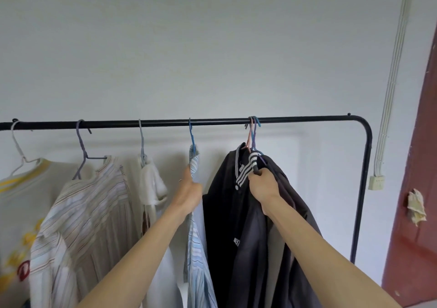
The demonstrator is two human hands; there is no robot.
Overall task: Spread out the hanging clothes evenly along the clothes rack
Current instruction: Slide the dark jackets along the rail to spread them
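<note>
**Clothes rack part-way through spreading: the left side is spaced, a dark cluster is left at the right.**

The black metal clothes rack (212, 121) carries, from left, a cream yellow-trimmed T-shirt (21, 189), a beige striped shirt (89, 203), a small white garment (151, 184) and a pale blue striped shirt (199, 260), each on its own hook and roughly evenly apart. To the right, a black jacket (224, 213) with a white-striped collar and a dark grey garment (298, 213) hang pressed together. The left grip (189, 194) pinches the blue shirt below its collar. The right grip (262, 184) is curled tight at the jacket's collar. Three coloured hanger hooks (253, 124) touch one another, with bare rail beyond. Judged remaining: sliding these apart rightward.
</note>
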